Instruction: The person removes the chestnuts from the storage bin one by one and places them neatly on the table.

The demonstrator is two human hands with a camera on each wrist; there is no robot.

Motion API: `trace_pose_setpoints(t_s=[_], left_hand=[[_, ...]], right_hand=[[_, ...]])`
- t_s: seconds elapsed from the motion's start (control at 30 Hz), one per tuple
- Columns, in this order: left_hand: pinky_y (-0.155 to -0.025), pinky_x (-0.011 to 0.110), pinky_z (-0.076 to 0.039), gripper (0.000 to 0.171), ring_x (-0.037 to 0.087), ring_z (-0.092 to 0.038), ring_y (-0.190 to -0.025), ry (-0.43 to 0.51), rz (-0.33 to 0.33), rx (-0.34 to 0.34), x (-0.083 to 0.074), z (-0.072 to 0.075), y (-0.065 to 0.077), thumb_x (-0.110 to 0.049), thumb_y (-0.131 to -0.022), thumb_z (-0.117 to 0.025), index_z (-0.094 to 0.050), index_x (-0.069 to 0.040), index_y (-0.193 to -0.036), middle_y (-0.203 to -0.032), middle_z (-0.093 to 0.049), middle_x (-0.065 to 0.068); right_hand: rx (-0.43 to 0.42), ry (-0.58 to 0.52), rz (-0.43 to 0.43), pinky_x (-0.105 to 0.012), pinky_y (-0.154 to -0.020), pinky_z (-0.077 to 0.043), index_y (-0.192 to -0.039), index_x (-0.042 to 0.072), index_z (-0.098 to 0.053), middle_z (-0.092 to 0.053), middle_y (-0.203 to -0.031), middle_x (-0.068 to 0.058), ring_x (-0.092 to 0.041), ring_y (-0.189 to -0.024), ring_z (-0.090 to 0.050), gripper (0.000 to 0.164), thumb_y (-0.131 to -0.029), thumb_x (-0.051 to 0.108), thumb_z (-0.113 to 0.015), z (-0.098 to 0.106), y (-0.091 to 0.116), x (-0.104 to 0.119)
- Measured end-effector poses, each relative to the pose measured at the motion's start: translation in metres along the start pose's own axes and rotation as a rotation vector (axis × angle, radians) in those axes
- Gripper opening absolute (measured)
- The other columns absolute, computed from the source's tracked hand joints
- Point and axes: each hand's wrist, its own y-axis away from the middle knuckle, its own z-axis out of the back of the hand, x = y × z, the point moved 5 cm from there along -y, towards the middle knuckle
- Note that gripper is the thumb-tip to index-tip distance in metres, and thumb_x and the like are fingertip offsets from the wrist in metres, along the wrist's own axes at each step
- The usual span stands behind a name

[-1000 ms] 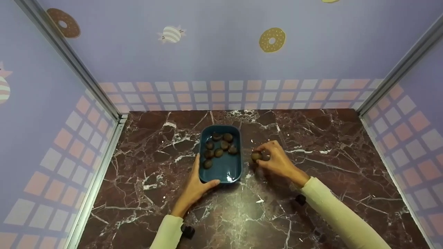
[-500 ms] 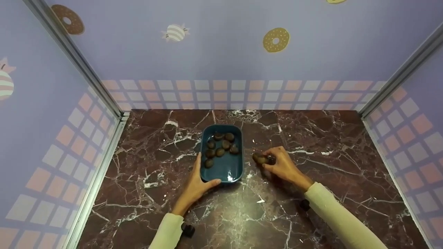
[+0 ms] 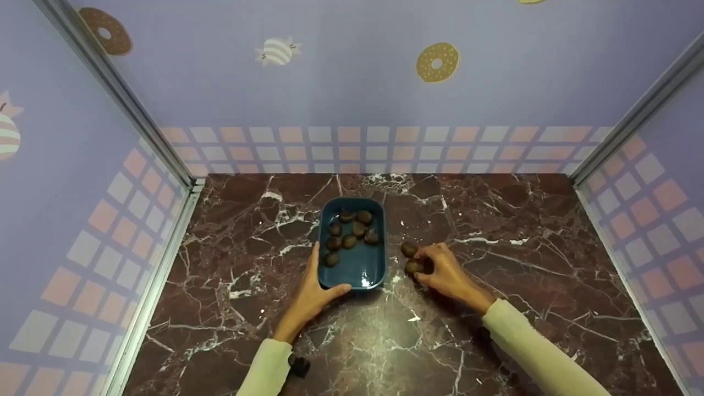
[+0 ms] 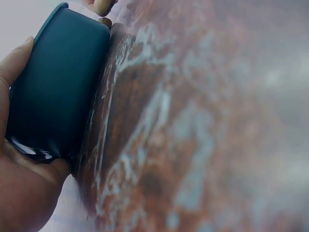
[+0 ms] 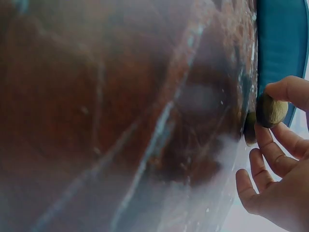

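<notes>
A blue rectangular dish (image 3: 360,269) stands on the marbled table, with several brown chestnuts (image 3: 349,241) lying mostly in its far half. My left hand (image 3: 308,297) grips the dish's near left corner, fingers along the left side and thumb on the near end. To the right of the dish, my right hand (image 3: 448,275) pinches a chestnut (image 5: 273,110) between thumb and fingertips, low over the table or on it; I cannot tell which. Just beyond it, one more chestnut (image 3: 409,248) lies on the table. In the right wrist view the other fingers are spread and loosely bent.
Purple panels with printed sweets and a checked border (image 3: 352,148) close off the back and both sides. Metal rails (image 3: 148,297) run along the panel edges. The dark red marbled tabletop (image 3: 247,220) reaches around the dish on all sides.
One chestnut has left my right hand and lies on the table by the dish. That hand has shifted slightly nearer to me and right, pinching another chestnut. The left hand and dish stay put.
</notes>
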Motion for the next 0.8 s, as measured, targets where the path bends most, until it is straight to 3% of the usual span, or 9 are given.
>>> trace_pose_setpoints(t_s=[0.43, 0.8], left_hand=[[-0.12, 0.059, -0.015, 0.124, 0.028, -0.009, -0.154, -0.005, -0.005, 0.013, -0.002, 0.002, 0.002, -0.044, -0.075, -0.089, 0.0, -0.042, -0.161, -0.17, -0.004, 0.006], [-0.12, 0.059, -0.015, 0.125, 0.028, -0.009, -0.154, 0.009, -0.004, 0.015, -0.003, 0.001, 0.0, -0.044, -0.074, -0.09, 0.0, -0.044, -0.161, -0.17, -0.004, 0.006]], right_hand=[[0.004, 0.017, 0.023, -0.039, -0.086, -0.044, -0.099, 0.009, -0.074, -0.071, -0.1, -0.003, -0.024, -0.096, -0.052, 0.032, -0.071, 0.01, -0.089, -0.012, 0.005, 0.002], [-0.028, 0.043, 0.064, -0.041, -0.084, -0.044, -0.101, 0.009, -0.075, -0.072, -0.101, -0.003, -0.025, -0.096, -0.055, 0.035, -0.07, 0.012, -0.09, -0.008, 0.004, 0.003]])
